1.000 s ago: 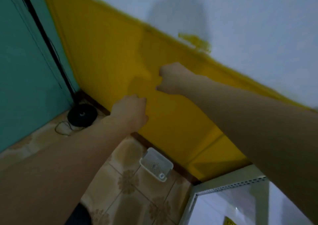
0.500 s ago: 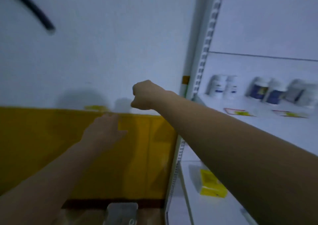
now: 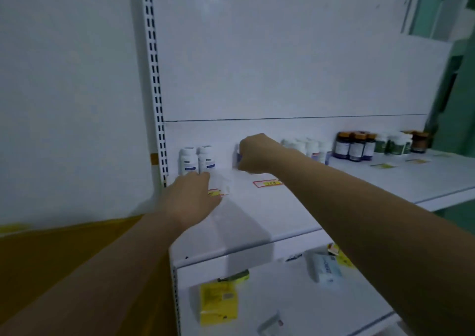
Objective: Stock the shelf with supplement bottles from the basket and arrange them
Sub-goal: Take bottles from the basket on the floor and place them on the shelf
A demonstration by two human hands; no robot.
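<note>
Head view: upper shelf [image 3: 295, 207] of a white rack, seen from the front and slightly above. Right hand [image 3: 257, 153] at the back of the shelf, fingers curled round a blue-labelled bottle [image 3: 238, 157]; the hand hides most of it and only a sliver of label shows. Left hand [image 3: 191, 197] low over the shelf near its left end, fingers straight and holding nothing, tips just in front of two white bottles [image 3: 197, 160] that stand upright side by side against the back panel. Contact with them cannot be told (blur). Further right along the back: a cluster of white bottles [image 3: 312, 148], then dark amber bottles [image 3: 355, 146], then green-labelled bottles [image 3: 393, 143]. Price tag [image 3: 266, 182] lies flat below the right hand. Lower shelf [image 3: 282, 310] holds a yellow box [image 3: 218, 303] and a pale blue box [image 3: 326, 271].
</note>
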